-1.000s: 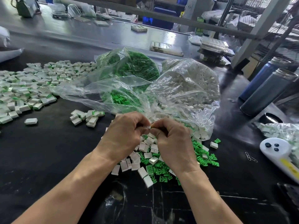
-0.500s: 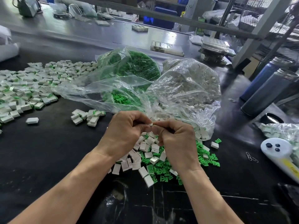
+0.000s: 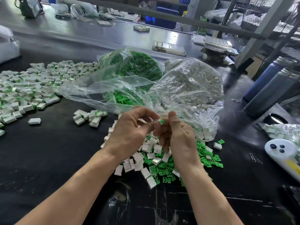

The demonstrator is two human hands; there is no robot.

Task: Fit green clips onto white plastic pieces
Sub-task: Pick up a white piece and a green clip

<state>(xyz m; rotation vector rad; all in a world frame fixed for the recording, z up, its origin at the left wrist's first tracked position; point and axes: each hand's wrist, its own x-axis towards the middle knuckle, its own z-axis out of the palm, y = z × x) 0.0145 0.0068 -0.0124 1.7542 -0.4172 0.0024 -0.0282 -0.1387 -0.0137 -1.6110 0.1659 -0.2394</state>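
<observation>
Hands rose slightly and opened up since earlier: left hand [image 3: 129, 129] pinches the white piece [image 3: 158, 120], right hand [image 3: 178, 135] pinches the green clip [image 3: 162, 122] at its end, frame centre, above the loose pile [image 3: 155, 159] on the desk [image 3: 48, 159].

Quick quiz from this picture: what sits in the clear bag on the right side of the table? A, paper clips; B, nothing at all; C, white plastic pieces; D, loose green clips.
C: the right-hand clear bag is packed with white plastic pieces, while the green clips fill the other bag beside it.
</observation>
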